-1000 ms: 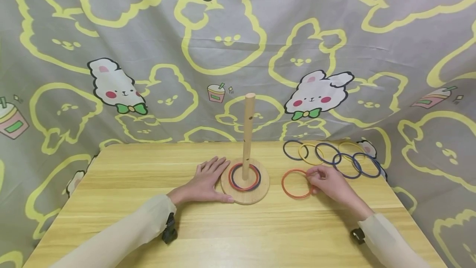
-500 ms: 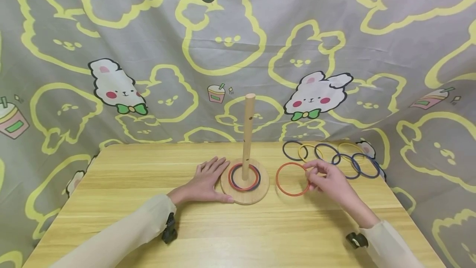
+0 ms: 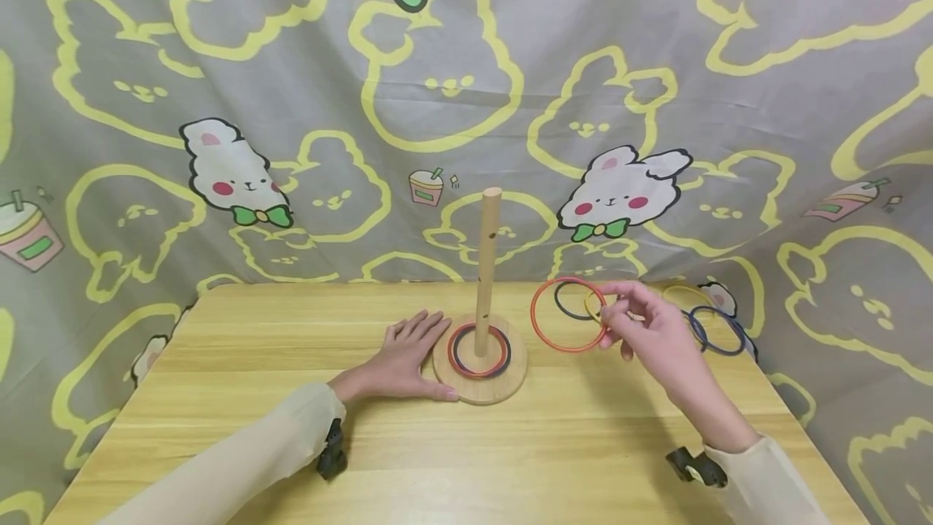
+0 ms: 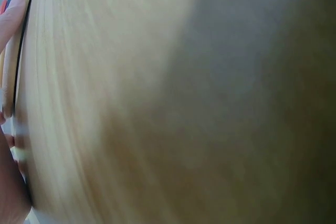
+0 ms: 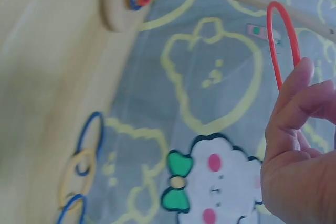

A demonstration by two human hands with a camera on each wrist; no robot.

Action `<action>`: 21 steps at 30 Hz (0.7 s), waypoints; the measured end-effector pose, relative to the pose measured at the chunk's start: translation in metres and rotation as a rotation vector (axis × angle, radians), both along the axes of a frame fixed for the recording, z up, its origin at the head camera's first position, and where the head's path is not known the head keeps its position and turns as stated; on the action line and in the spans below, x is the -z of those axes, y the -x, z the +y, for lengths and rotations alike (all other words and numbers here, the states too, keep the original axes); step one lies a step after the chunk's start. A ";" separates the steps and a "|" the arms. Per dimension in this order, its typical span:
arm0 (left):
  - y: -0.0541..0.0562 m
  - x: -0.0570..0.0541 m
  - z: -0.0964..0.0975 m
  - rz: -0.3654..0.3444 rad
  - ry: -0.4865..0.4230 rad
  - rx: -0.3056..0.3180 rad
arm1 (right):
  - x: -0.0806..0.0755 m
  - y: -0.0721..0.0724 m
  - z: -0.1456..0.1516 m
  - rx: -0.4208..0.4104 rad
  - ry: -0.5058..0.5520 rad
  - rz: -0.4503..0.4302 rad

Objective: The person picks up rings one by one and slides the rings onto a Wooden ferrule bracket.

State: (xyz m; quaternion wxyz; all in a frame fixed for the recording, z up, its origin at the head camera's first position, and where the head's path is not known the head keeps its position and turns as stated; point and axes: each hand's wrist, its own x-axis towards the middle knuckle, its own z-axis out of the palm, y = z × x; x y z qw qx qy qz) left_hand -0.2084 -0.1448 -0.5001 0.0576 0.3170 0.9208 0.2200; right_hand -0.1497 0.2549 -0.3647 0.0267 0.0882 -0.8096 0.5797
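My right hand point(image 3: 652, 330) pinches a red ring point(image 3: 534, 322) by its right side, held up above the table. In the right wrist view the same red ring point(image 5: 271, 35) stands out from the fingertips. A wooden peg point(image 3: 487, 266) rises upright from a round wooden base point(image 3: 515, 375), left of that ring and apart from it. Around the peg's foot lie another red ring point(image 3: 453, 363) and a dark blue ring point(image 3: 508, 355). My left hand point(image 3: 397, 363) rests with spread fingers against the base's left edge; the left wrist view catches only part of it.
On the wooden table point(image 3: 408, 460), at the back right, lie several blue and yellow rings, among them a blue ring point(image 3: 717, 309) and a yellow ring point(image 3: 685, 290). My right hand hides some of them. A patterned curtain point(image 3: 306, 104) hangs behind the table.
The right hand has lifted the red ring off the table, carrying it up and slightly left. My left hand and the peg have stayed in place.
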 end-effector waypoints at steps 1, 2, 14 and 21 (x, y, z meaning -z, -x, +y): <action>0.000 0.001 0.000 0.002 -0.004 0.002 | -0.004 -0.001 -0.002 0.002 0.008 0.012; 0.001 0.003 0.000 0.001 -0.010 0.003 | -0.009 -0.002 -0.004 0.005 0.015 0.018; 0.000 0.011 0.000 0.027 -0.079 0.015 | -0.050 -0.004 -0.025 -0.050 0.193 0.096; -0.001 0.004 0.001 0.010 -0.033 0.008 | -0.077 -0.003 -0.044 -0.069 0.246 0.131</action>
